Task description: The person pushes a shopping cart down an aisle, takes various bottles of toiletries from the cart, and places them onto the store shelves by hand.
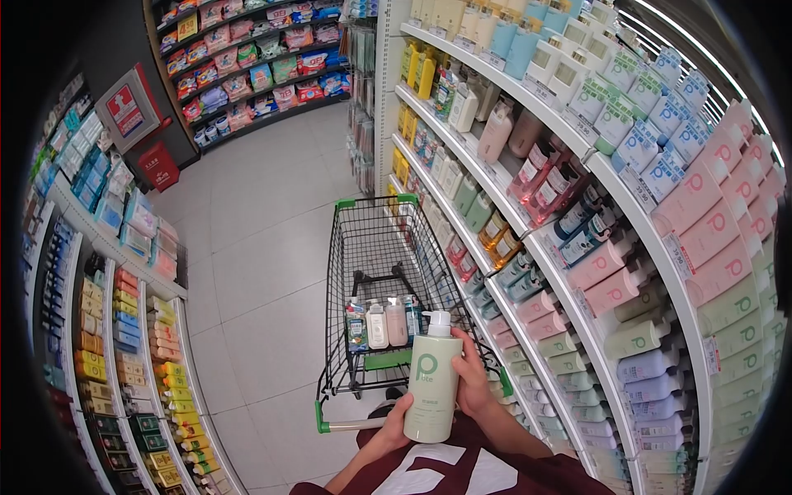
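Between my two hands is a pale green pump bottle [431, 392] with a white pump top, held upright with its label facing me. My left hand [398, 421] grips its lower left side, and my right hand [470, 375] wraps round its right side near the top. Just beyond it stands a black wire shopping cart [337, 272] with green corners. In the cart's near end several bottles stand in a row, among them a white bottle [376, 327] and a pink bottle [396, 322].
On the right, a long white shelf unit [528, 227] carries rows of pump bottles, close to the cart's side. Lower shelves [177, 285] with packaged goods line the left. A red box [158, 167] stands by the far wall, near racks of bagged goods [260, 77].
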Demonstrator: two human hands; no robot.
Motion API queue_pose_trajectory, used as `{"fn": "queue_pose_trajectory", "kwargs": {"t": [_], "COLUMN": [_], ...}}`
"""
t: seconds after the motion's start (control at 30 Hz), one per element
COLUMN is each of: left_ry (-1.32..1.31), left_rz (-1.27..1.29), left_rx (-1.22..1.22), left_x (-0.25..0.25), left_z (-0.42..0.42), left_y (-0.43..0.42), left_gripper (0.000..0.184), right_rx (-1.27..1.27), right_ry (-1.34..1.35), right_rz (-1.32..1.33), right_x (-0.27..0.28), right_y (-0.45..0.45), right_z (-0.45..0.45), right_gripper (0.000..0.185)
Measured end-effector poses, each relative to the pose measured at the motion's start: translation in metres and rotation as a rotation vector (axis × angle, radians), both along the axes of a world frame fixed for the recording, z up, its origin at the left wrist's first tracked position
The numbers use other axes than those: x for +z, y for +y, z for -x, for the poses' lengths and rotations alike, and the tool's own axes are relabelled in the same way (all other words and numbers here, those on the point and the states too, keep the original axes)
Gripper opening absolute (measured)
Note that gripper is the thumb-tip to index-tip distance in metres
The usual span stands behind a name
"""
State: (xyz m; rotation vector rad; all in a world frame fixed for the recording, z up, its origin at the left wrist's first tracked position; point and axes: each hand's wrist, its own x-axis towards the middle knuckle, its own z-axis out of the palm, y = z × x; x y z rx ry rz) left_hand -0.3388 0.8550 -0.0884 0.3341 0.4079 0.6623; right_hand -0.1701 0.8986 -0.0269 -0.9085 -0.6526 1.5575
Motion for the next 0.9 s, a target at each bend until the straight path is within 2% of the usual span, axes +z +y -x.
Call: {"fn": "queue_pose_trajectory", "kwargs": {"t": [0.9], "left_ry": [-0.033], "left_rz": [0.030], "left_rx": [-0.068], "left_x": [0.011], "left_z": [0.002], "left_y": [0.011], "left_gripper": [0.099], "right_rx": [-0.056], "right_ry": [-0.061], "right_rz": [-0.010], "right_x": [0.006], "right_y": [0.005], "right_z": [0.002], "right_gripper": [0.062]}}
